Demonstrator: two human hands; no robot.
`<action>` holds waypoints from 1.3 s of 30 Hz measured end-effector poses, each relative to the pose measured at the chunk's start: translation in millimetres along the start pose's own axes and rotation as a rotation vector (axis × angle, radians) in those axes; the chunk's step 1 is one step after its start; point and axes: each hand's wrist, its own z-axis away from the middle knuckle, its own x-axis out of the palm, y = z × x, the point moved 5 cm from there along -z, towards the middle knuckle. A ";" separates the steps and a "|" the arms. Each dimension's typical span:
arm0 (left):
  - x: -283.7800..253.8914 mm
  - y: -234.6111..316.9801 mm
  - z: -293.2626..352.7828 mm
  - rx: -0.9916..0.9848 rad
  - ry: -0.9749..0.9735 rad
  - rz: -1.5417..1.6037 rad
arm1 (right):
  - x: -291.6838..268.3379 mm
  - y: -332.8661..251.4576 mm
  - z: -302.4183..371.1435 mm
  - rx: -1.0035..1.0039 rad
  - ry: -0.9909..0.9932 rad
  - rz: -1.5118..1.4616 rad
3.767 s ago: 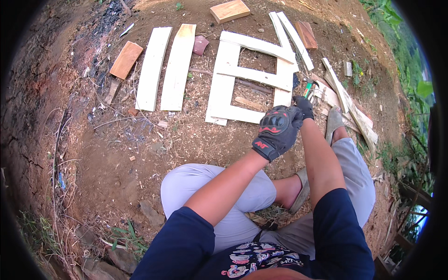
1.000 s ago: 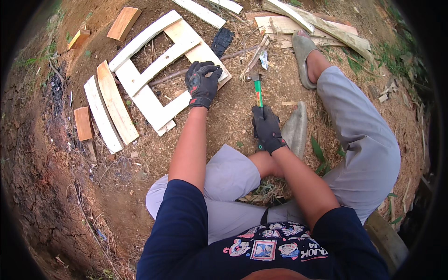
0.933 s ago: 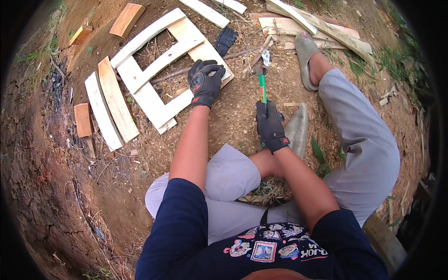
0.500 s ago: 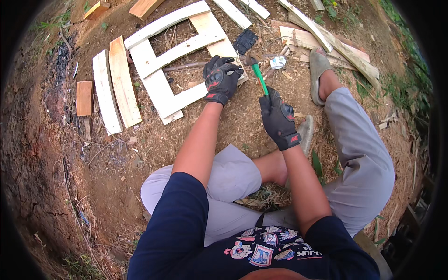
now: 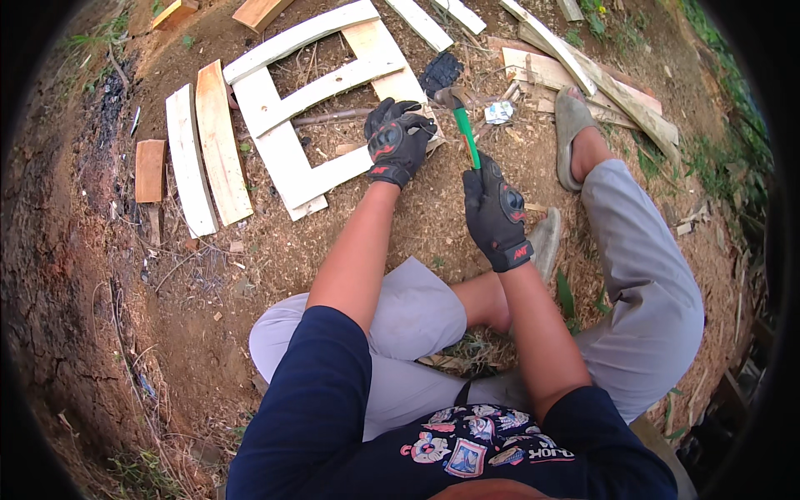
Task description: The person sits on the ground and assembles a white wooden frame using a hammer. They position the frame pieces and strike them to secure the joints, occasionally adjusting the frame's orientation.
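At wooden frame (image 5: 332,87) corner, left fingers (image 5: 419,122) half-curled, hold unclear; right fingers (image 5: 473,188) wrapped round hammer (image 5: 463,127).

Free room over soil (image 5: 271,254) between wooden frame (image 5: 333,87) and left knee (image 5: 283,329); hammer (image 5: 463,127) bars way right of left hand (image 5: 395,146).

The right hand (image 5: 495,204), gloved black and red, grips a green-handled hammer (image 5: 464,132); left of the grip, the wooden frame (image 5: 333,85) is cream; below, the navy shirt (image 5: 467,442) bears pink-and-white print.

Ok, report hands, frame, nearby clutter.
Right hand grips green-handled hammer. Left hand at wooden frame, grasp unclear. Frame flat on ground; black chunk alongside.
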 end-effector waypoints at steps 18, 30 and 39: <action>-0.3 -1.0 1.0 0.018 -0.051 -0.081 | 4.8 -4.3 7.1 0.002 -0.002 -0.013; -2.5 -5.7 -4.6 0.055 -0.090 -0.012 | 9.3 1.8 8.4 0.031 -0.018 -0.021; -33.0 -26.5 -2.3 -0.131 0.123 -0.533 | 30.7 27.4 28.6 0.054 -0.047 -0.099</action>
